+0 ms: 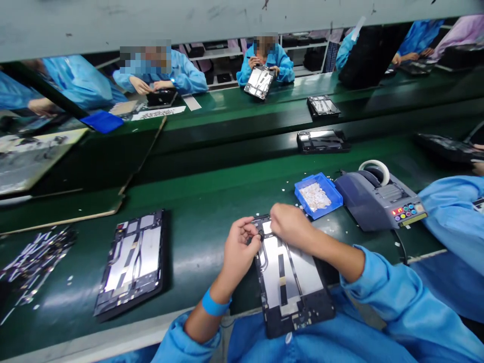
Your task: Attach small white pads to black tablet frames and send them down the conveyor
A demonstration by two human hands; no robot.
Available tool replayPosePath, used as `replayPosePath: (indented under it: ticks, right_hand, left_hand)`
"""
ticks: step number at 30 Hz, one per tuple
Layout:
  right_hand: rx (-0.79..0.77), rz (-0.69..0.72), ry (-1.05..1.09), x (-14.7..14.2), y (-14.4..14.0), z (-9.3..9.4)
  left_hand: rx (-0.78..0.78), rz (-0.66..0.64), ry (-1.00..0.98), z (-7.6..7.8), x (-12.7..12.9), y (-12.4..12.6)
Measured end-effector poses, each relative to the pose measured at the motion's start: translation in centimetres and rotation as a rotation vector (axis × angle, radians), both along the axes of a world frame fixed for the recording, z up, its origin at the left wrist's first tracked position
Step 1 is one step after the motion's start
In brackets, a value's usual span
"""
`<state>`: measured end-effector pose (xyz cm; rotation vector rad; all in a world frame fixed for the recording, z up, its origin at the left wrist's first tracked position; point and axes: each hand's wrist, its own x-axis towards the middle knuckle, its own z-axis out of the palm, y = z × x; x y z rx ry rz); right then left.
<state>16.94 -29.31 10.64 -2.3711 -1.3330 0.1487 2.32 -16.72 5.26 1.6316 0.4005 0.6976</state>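
An opened tablet body (291, 282) with a silver inner plate lies in front of me at the table's near edge, partly over my lap. My left hand (238, 247) pinches at the tablet's top left corner, fingers curled on a small dark part there. At the top edge my right hand (289, 224) rests with its fingers bent down onto the same corner area. What sits between the fingertips is too small to tell. A blue band circles my left wrist.
A second opened tablet (132, 262) lies to the left. A blue tray (317, 194) of small pale pieces and a grey tape dispenser (378, 199) stand at the right. More tablets (321, 141) sit on the far belt. Workers in blue sit across, and a blue sleeve (454, 217) is at the right.
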Motion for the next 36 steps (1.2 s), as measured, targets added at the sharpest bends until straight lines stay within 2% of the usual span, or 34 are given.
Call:
replayPosePath:
  ticks: [4, 8, 10, 12, 13, 15, 18, 21, 24, 27, 31, 36]
  right_hand:
    - [0.023, -0.318, -0.074, 4.4, -3.6, 0.9]
    - [-0.112, -0.383, -0.152, 6.5, -5.8, 0.8]
    - [-0.214, -0.435, -0.169, 6.6, -6.1, 0.7]
    - [-0.251, -0.458, -0.177, 6.2, -5.9, 0.8]
    - [-0.226, -0.421, -0.159, 5.7, -5.5, 1.0]
    - [-0.120, -0.250, -0.054, 4.2, -4.2, 1.4]
    - [-0.014, -0.040, 0.137, 1.6, -1.1, 1.8]
    - [-0.083, -0.013, 0.168, -0.3, 2.1, 1.6]
    - [-0.182, 0.013, 0.131, -1.0, 4.1, 1.0]
    - [-0.222, -0.009, 0.081, -1.3, 4.5, 0.5]
    - [-0.254, -0.011, 0.046, -1.3, 4.4, 0.5]
    - [-0.344, 0.039, 0.090, -0.5, 5.4, 1.2]
  left_hand:
    - [-0.114, 0.010, 0.015, 0.3, 0.4, 0.3]
    - [-0.107, 0.030, 0.034, 0.6, 0.4, 0.4]
    - [-0.054, 0.058, 0.071, 0.7, 0.1, 0.4]
    - [0.030, 0.080, 0.128, 1.0, -0.3, 0.5]
    - [0.077, 0.078, 0.156, 1.2, -0.5, 0.6]
    - [0.166, 0.060, 0.192, 1.6, -1.0, 1.0]
    - [0.306, 0.088, 0.205, 2.1, -1.4, 2.1]
    - [0.527, 0.130, 0.232, 2.1, -2.0, 3.6]
    - [0.768, 0.052, 0.243, 1.5, -2.5, 4.6]
    - [0.957, -0.032, 0.205, 0.7, -2.8, 4.7]
    - [1.068, -0.063, 0.179, 0.1, -2.5, 4.4]
    - [1.093, -0.128, 0.243, 0.7, -2.0, 4.8]
